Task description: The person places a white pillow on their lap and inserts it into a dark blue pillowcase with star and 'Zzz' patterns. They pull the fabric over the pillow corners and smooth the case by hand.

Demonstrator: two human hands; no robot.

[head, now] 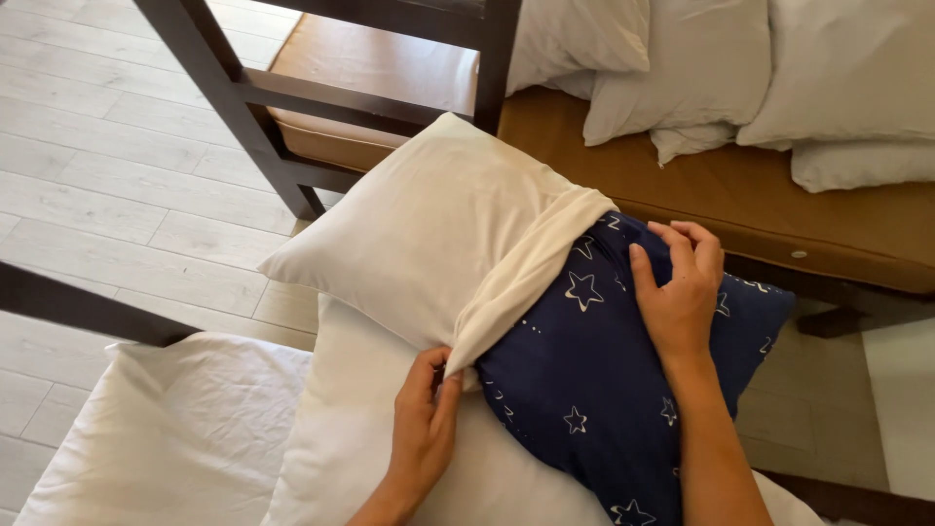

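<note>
Left hand [424,429] low in the head view, fingers curled nearly closed, thumb and fingertips pinching the rolled open hem of a cream cotton pillowcase [438,219]. Right hand [679,292] up and to the right of the left one, fingers bent and spread only a little, pressed flat on a navy blue pillow patterned with small white stars [584,380], fingertips hooked over its far top edge; nothing gripped inside the palm, just a pressing hold on the fabric. Pillowcase drawn over the upper left part of the navy pillow, its hem running as a slanted band from the left hand's fingertips up toward the right hand's fingers. Uncovered navy part stretching from between the two hands down under the right forearm. Directly beneath the left wrist, a plain white pillow [351,458] bearing the navy one. Left of that wrist, a crumpled white sheet [175,429]. Beyond the right hand, a tan leather-like bench cushion [740,190] with a stack of grey-white pillows [779,68] on it, well apart from both hands. Above the pillowcase, a dark brown wooden frame [292,93] with slats. Far left of both hands, pale wood plank floor [97,166].
</note>
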